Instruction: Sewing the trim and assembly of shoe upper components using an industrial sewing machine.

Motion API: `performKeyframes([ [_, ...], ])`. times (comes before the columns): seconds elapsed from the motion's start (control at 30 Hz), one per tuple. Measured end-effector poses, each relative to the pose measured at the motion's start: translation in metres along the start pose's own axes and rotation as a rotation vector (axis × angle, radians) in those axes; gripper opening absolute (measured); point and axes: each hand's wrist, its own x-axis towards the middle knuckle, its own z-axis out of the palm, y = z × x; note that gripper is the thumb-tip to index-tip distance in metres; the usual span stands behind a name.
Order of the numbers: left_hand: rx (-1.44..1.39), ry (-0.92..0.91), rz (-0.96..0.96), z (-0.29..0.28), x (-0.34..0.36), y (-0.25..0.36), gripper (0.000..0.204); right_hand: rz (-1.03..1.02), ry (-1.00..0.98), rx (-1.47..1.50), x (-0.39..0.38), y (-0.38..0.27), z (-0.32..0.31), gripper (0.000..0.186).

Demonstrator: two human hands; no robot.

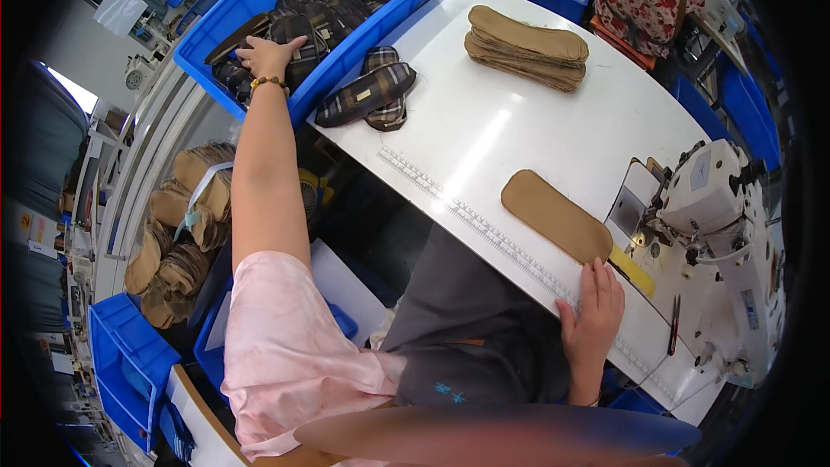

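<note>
My left hand [270,58] reaches far into a blue plastic bin [303,102] at the upper left, thumb and fingers spread over dark plaid fabric pieces [324,22]. Whether its fingertips grasp any of them cannot be made out. On the white table [450,112], my right hand [595,311] rests with its fingers stretched out. Its fingertips lie at the near end of a single tan, sole-shaped piece [553,214], which is flat on the tabletop. Two plaid pieces [367,95], one crossed over the other, lie beside the bin.
A stack of tan sole-shaped pieces [526,47] sits at the table's far side. To the right stands a white sewing machine [709,190], with dark tweezers [673,326] near it. A printed ruler [484,220] runs along the table edge. Bundled tan pieces [186,233] are left of my arm.
</note>
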Motion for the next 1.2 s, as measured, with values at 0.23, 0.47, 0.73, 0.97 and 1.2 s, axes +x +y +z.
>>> performKeyframes([
  [0.23, -0.229, -0.119, -0.307, 0.009, 0.011, 0.011, 0.155, -0.013, -0.002, -0.021, -0.002, 0.003, 0.000, 0.064],
  [0.47, -0.130, -0.019, -0.287, 0.010, 0.017, 0.002, 0.150, 0.019, -0.012, 0.003, 0.001, -0.003, -0.002, 0.060],
  [0.73, -0.136, -0.157, -0.151, 0.007, 0.009, 0.014, 0.124, 0.013, 0.041, 0.013, -0.002, 0.004, 0.002, 0.059],
  [0.97, -0.403, -0.066, -0.426, 0.036, 0.035, -0.024, 0.145, 0.002, 0.037, 0.035, -0.002, 0.001, 0.002, 0.058],
  [1.2, -0.512, -0.008, -0.311, 0.033, 0.043, -0.036, 0.110, 0.002, 0.064, 0.026, -0.002, 0.000, -0.001, 0.058],
])
